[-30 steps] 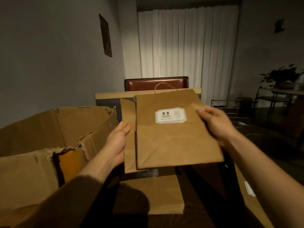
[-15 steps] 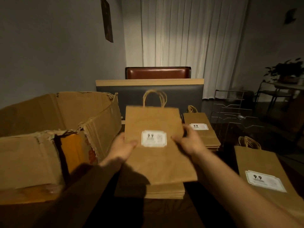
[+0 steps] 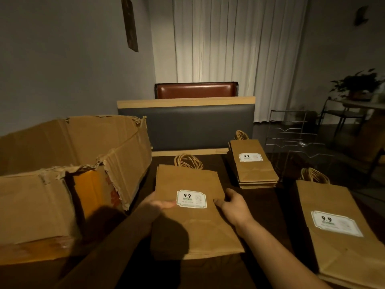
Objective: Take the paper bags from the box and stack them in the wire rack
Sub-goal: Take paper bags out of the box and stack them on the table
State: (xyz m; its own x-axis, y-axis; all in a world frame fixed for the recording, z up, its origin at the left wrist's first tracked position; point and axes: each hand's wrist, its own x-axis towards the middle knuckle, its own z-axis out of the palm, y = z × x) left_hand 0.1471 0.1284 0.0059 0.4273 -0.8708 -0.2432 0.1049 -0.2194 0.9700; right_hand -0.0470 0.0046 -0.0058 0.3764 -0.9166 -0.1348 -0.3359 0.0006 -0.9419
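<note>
We now see flat brown paper bag (image 3: 193, 207) lowered onto table pile; left hand (image 3: 155, 205), right hand (image 3: 234, 204) pinch its edges. Wire rack (image 3: 291, 138) unfilled.

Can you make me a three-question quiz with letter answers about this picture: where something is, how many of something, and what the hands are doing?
1. Where is the wire rack?
A. Inside the cardboard box
B. Far right on the table, behind the bag stacks
C. On the brown chair

2. How many stacks of paper bags show?
A. One
B. Three
C. Five

3. What are the hands doing?
A. Both are on the middle stack
B. Both are inside the box
C. Both hang empty at the table's edge

Answers:
1 B: the rack stands empty beyond the far stack, away from the cardboard box.
2 B: the middle stack, the far stack and the right stack.
3 A: the left hand and right hand each grip a side of the top bag.
</note>
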